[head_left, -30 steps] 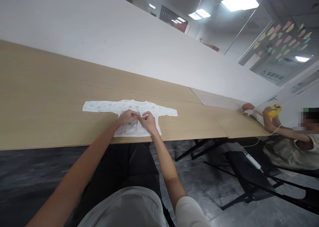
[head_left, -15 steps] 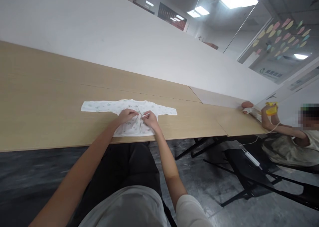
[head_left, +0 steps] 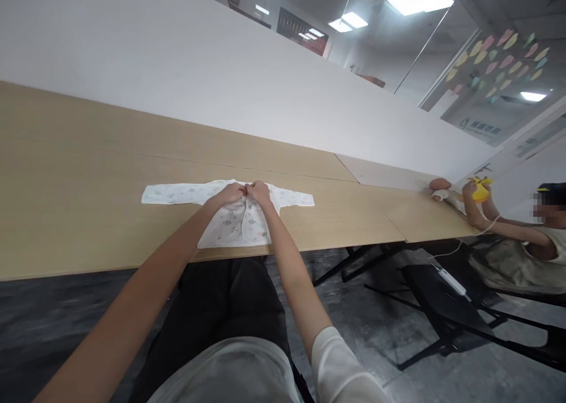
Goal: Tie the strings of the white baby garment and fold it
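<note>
A small white baby shirt [head_left: 230, 228] with a scattered print lies face up on the table, both sleeves spread out sideways. My left hand [head_left: 230, 193] and my right hand [head_left: 259, 192] meet at the upper front opening, just under the neckline. The fingers of both are pinched together on the fabric edges, fingertips touching or nearly so. What exactly sits between the fingertips is hidden. Below the hands the front edge runs down in a curved line to the hem near the table's front edge.
The long wooden table [head_left: 88, 214] runs along a white partition wall [head_left: 221, 79]. At the far right another person [head_left: 530, 238] holds a yellow thing [head_left: 480, 189]. Beside that person, a black folding chair [head_left: 446, 297] carries a white power strip [head_left: 451, 281] with a cable.
Both hands have moved up the shirt front toward the neckline and come together. Earlier they were apart, lower on the opening. The other person's yellow thing has tilted slightly.
</note>
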The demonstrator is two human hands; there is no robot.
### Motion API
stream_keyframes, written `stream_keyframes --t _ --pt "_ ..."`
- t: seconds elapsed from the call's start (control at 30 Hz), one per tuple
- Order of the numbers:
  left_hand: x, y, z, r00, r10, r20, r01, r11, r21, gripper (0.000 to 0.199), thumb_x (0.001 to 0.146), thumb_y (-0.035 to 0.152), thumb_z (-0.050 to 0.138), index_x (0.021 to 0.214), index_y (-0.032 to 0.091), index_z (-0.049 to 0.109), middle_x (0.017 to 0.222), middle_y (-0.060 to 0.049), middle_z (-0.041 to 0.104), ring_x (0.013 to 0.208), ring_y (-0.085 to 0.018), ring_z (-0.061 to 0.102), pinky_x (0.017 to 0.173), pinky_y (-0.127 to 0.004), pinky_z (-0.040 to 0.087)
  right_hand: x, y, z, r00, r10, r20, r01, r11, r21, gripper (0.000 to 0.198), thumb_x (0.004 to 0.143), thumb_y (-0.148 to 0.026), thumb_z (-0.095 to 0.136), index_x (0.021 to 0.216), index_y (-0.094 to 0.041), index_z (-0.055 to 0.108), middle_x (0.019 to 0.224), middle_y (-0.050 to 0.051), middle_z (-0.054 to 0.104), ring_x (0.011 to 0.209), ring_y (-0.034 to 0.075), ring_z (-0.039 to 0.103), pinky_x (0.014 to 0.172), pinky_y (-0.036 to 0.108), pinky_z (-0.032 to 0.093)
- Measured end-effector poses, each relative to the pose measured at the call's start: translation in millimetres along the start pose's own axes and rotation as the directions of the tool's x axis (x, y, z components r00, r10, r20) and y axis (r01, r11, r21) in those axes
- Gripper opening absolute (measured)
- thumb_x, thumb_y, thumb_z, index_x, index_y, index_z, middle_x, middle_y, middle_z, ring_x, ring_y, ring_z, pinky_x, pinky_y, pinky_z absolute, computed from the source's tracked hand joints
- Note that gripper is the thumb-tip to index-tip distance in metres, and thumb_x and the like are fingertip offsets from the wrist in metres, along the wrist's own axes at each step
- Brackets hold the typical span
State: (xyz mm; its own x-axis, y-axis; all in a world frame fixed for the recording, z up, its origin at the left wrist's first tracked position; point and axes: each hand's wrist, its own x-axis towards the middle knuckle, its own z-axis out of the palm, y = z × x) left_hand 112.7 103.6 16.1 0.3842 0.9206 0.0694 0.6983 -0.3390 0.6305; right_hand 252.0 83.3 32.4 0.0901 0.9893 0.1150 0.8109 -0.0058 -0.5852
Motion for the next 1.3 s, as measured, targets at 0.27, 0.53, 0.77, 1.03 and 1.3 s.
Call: stream_keyframes --t 0.27,0.53,0.77,1.03,1.3 --pt "-0.4 -14.7 15.8 0.977 -0.038 -0.209 0.021 0.996 -0.081 0.037 0.075 0.024 0.052 0.096 0.020 0.082 0.110 -0.008 0.078 0.106 -0.025 0.071 0.098 -0.032 0.052 6.7 28.2 20.3 0.990 0.124 -0.063 -0.109 0.973 0.204 0.011 0.077 -0.013 0.064 0.079 -0.018 0.074 0.083 0.004 0.077 0.086 0.018 0.073 0.081 0.023 0.053" --pt "4.7 4.5 37.2 0.933 -0.181 -0.312 0.218 0.972 0.091 0.033 0.083 0.033 0.058 0.102 0.020 0.082 0.106 -0.012 0.079 0.096 -0.029 0.072 0.081 -0.034 0.054 13.8 42.4 29.3 0.976 0.198 -0.090 -0.124 0.847 0.517 0.023 0.074 -0.014 0.063 0.094 -0.017 0.075 0.073 -0.001 0.073 0.067 0.015 0.069 0.073 0.024 0.056" --pt "-5.9 -1.6 41.2 0.914 -0.125 -0.387 0.126 0.992 -0.022 0.032 0.083 0.026 0.056 0.102 0.018 0.081 0.106 -0.012 0.078 0.099 -0.029 0.071 0.087 -0.036 0.053 11.2 39.4 31.4 0.984 0.109 -0.144 -0.026 0.873 0.486 0.019 0.075 -0.011 0.067 0.091 -0.020 0.072 0.078 -0.002 0.074 0.077 0.015 0.072 0.082 0.026 0.057" --pt "-9.0 -11.6 32.6 0.915 -0.123 -0.383 -0.002 0.951 -0.309 0.025 0.079 0.025 0.059 0.093 0.017 0.078 0.095 -0.010 0.079 0.091 -0.024 0.073 0.090 -0.033 0.055 -0.8 33.2 28.1 0.993 -0.017 -0.115 0.075 0.846 0.527 0.016 0.080 -0.009 0.064 0.091 -0.019 0.069 0.079 0.000 0.074 0.078 0.015 0.072 0.081 0.026 0.058" --pt "-10.6 -10.0 31.7 0.923 -0.101 -0.372 -0.013 0.956 -0.292 0.025 0.078 0.024 0.057 0.093 0.017 0.077 0.099 -0.010 0.078 0.092 -0.023 0.072 0.091 -0.033 0.054 -4.9 29.1 27.3 0.991 -0.066 -0.120 0.119 0.854 0.507 0.019 0.083 -0.008 0.059 0.094 -0.020 0.069 0.083 0.000 0.074 0.082 0.014 0.072 0.085 0.025 0.057"
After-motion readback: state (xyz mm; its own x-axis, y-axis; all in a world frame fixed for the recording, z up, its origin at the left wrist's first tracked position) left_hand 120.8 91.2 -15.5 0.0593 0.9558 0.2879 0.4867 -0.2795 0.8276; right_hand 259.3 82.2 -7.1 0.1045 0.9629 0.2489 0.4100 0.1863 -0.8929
